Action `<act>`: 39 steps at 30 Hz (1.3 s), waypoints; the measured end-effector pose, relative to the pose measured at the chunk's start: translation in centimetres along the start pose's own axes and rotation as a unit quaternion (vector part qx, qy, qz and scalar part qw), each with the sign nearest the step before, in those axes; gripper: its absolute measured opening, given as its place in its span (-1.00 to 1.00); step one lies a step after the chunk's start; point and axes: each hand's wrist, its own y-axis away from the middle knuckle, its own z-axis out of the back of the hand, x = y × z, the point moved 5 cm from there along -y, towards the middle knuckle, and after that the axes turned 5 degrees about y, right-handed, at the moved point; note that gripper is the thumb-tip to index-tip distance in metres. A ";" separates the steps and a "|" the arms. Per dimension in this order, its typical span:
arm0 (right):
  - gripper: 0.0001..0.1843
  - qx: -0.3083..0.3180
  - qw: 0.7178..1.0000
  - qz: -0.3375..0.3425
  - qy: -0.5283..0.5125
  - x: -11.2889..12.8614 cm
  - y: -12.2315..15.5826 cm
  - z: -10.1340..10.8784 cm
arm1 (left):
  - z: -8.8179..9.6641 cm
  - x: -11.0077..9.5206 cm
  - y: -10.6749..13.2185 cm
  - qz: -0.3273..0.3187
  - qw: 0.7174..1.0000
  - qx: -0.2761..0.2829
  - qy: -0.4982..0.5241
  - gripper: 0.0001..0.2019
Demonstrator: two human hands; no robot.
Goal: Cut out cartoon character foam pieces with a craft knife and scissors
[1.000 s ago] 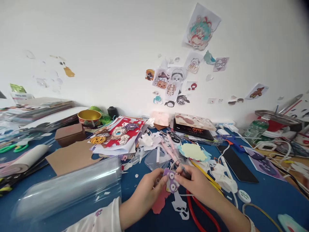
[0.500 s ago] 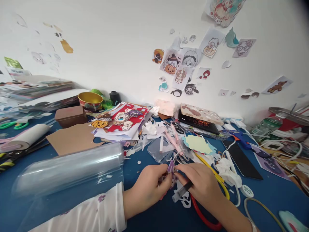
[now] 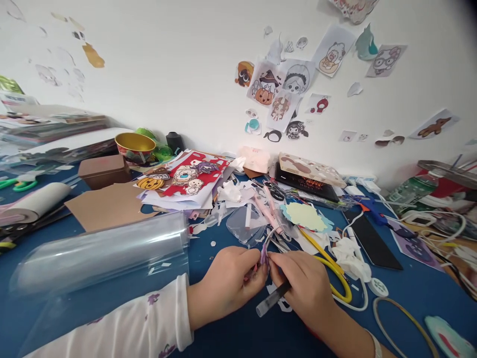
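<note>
Over the blue table, my left hand [image 3: 225, 283] is closed with thumb and finger round a small purple patterned cutout [image 3: 264, 254], most of it hidden by the fingers. My right hand [image 3: 307, 286] meets it from the other side, its fingertips pinched at the cutout's edge. Tucked in the curled fingers of that same hand is a dark pen-like tube with a see-through end [image 3: 274, 299], slanting down to the left. White paper scraps [image 3: 286, 304] lie beneath it. Just behind the fingers sit scissors [image 3: 280, 242], partly covered.
A clear plastic film roll [image 3: 108, 248] lies left of my hands. Farther back are paper sheets [image 3: 186, 199], a brown box [image 3: 104, 170] and a gold-lined tin [image 3: 134, 144]. On the right are a yellow cable [image 3: 331, 263], crumpled tissue [image 3: 352, 258] and a glue gun [image 3: 376, 214].
The purple cutout has turned more edge-on between my fingers. The pen-like tube has swung slightly left and down. The red loop under my right hand is now mostly hidden.
</note>
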 end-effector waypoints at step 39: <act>-0.76 0.060 0.998 -0.012 0.012 0.2 0.1 -1.1 | -0.5 0.9 0.0 0.121 0.991 0.039 -0.031 -0.74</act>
